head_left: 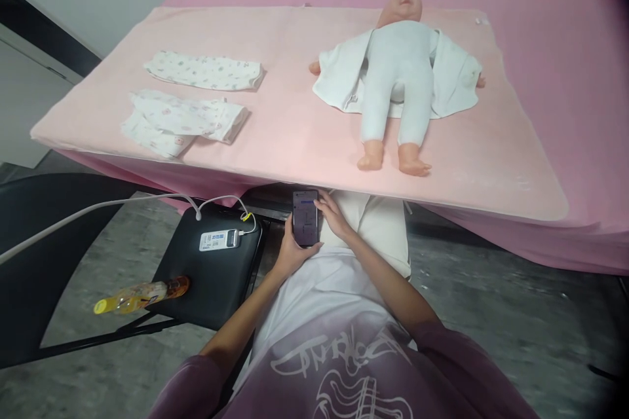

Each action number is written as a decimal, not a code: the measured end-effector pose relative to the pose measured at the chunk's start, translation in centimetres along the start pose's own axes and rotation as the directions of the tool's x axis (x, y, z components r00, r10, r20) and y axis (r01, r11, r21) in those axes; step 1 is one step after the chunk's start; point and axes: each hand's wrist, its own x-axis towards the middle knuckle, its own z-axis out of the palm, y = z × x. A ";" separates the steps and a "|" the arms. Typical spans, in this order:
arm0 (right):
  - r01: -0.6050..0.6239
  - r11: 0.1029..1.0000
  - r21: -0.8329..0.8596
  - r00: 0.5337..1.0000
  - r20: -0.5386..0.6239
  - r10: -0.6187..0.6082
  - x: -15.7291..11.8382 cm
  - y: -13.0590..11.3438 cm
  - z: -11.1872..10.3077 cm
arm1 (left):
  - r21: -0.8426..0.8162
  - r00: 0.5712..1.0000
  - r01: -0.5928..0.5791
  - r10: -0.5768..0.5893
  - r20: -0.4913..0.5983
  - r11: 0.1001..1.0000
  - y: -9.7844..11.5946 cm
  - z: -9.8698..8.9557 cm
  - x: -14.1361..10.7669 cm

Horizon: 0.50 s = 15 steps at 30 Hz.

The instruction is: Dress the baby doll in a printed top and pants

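Observation:
Above my lap, just below the table edge, a smartphone (305,219) lies upright with its screen lit. My left hand (293,245) is wrapped round its lower left side, the thumb along the bottom. At the phone's upper right edge is my right hand (335,215), closed on it with a digit over the screen. Beyond the hands, on the table, a baby doll (399,59) lies on its back in white leggings, its arms in an open white jacket (455,82). To the left lie two folded printed baby garments, an upper one (206,72) and a lower one (181,119).
A pale pink mat (289,137) covers much of the table, over a darker pink cloth (555,78). At my left, a black chair (206,288) bears a white power bank (219,240) with a cable (122,201) and a yellow-capped drink bottle (140,296).

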 end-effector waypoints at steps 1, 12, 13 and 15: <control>0.005 1.000 0.000 1.000 0.025 -0.005 -0.1 -0.1 -0.1 | 0.000 1.000 -0.002 0.002 -0.008 1.000 -0.1 0.1 0.0; 0.021 1.000 -0.001 0.991 0.136 -0.020 -0.5 0.9 -0.6 | -0.005 0.999 -0.033 0.033 -0.031 0.999 0.6 0.8 0.1; 0.022 1.000 -0.004 0.991 0.129 -0.022 -0.5 0.9 -0.7 | 0.005 0.999 -0.033 0.033 -0.030 0.999 0.7 0.8 0.1; 0.015 1.000 0.000 0.993 0.113 -0.015 -0.5 0.8 -0.7 | 0.024 0.999 -0.041 0.041 -0.028 0.999 1.0 0.8 0.1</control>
